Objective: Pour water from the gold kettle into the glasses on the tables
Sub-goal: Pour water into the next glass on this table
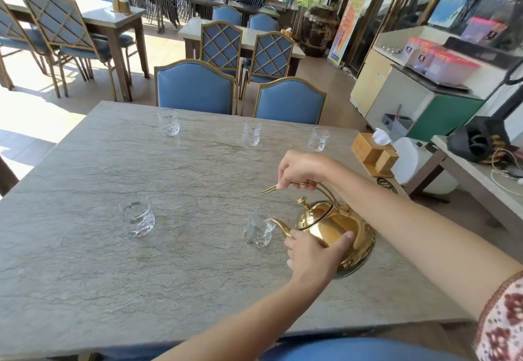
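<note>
Right hand (300,172) is up top, fingers curled tight round the thin handle (270,190) of the gold kettle (336,226), the arm reaching in from the right with a patterned sleeve (501,321) at the frame's edge. Left hand (312,251) comes in from below and wraps the near side of the kettle's round belly, thumb laid up over the shiny flank, fingers curled in by the root of the spout (281,226). So the kettle sits right between the two hands, one above it, one against its side, and it is tipped over to the left, lid knob (302,201) leaning that way too. The tip of the spout meets the rim of the nearest glass (258,230), which stands upright on the counter (198,179) just left of the left hand. Whether water is running I cannot tell. Further left on the near side stands a second glass (135,216), well apart from the hands. Across the stone-grey counter three more glasses stand in a row along the far edge: the far left glass (169,122), the far middle glass (251,133) and the far right glass (319,139). A wooden tissue box (373,152) sits at the counter's right edge, beyond the right hand. Two blue chairs (195,87) are pushed in on the far side.
</note>
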A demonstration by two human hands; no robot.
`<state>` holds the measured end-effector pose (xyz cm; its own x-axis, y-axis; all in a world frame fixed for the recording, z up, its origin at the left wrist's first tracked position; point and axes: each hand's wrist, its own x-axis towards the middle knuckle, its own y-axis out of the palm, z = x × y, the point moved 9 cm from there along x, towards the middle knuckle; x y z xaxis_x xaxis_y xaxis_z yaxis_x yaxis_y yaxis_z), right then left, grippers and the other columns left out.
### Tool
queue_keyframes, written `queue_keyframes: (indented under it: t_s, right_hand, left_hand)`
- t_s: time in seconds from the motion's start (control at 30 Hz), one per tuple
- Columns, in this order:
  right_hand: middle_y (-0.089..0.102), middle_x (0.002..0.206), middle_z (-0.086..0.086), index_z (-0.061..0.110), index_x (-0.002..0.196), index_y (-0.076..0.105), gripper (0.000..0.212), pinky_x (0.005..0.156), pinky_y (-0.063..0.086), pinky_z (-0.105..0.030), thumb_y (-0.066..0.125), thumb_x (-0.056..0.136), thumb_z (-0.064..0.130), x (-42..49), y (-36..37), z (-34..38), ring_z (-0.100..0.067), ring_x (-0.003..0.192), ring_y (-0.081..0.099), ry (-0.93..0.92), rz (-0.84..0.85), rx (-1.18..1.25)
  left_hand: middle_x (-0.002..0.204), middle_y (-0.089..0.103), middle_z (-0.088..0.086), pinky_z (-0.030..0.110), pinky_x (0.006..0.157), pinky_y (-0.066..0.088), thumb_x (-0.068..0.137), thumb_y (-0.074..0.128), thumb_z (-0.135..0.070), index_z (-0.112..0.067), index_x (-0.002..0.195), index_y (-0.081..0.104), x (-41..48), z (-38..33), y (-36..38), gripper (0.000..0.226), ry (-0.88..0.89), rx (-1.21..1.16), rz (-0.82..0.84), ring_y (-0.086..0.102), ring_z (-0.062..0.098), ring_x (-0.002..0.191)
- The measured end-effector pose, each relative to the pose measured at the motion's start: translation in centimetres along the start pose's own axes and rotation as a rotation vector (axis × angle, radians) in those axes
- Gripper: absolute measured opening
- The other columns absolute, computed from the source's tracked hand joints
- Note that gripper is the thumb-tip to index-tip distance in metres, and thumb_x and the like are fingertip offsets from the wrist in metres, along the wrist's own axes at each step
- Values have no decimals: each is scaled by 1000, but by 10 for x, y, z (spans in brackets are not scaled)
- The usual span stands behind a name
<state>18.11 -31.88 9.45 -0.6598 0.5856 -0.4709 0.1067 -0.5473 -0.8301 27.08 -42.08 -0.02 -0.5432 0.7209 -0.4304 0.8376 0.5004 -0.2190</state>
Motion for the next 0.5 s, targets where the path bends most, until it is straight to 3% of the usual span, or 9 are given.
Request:
queue_keyframes:
  t_s: [0.1,0.27,0.4,0.5]
  right_hand:
    - [51,60,-4,3,98,68,16,38,35,-21,68,88,15,-17,1,-34,-12,42,42,13,-70,130]
    - [49,58,-4,2,100,65,17,37,33,-20,67,88,14,-57,-24,-79,-11,41,41,28,-235,368]
    - [50,60,-4,5,97,66,14,38,34,-21,67,89,16,-88,-64,-111,-12,43,42,47,-370,420]
    - [50,60,-6,4,94,66,13,38,34,-20,68,88,15,-101,-86,-142,-13,42,41,86,-443,420]
  left_hand:
    - [147,35,18,51,119,30,71,75,-69,2,148,26,-2,12,3,116,29,140,-9,37,36,140]
    - [145,36,12,46,118,27,70,78,-65,-6,144,30,-9,-7,13,106,208,235,-1,34,32,141]
    - [152,30,11,45,121,21,70,76,-68,-9,156,17,-19,-43,30,119,372,271,-9,28,30,145]
    - [149,32,8,46,120,29,62,72,-76,-14,156,20,-24,-60,56,124,431,200,47,33,27,141]
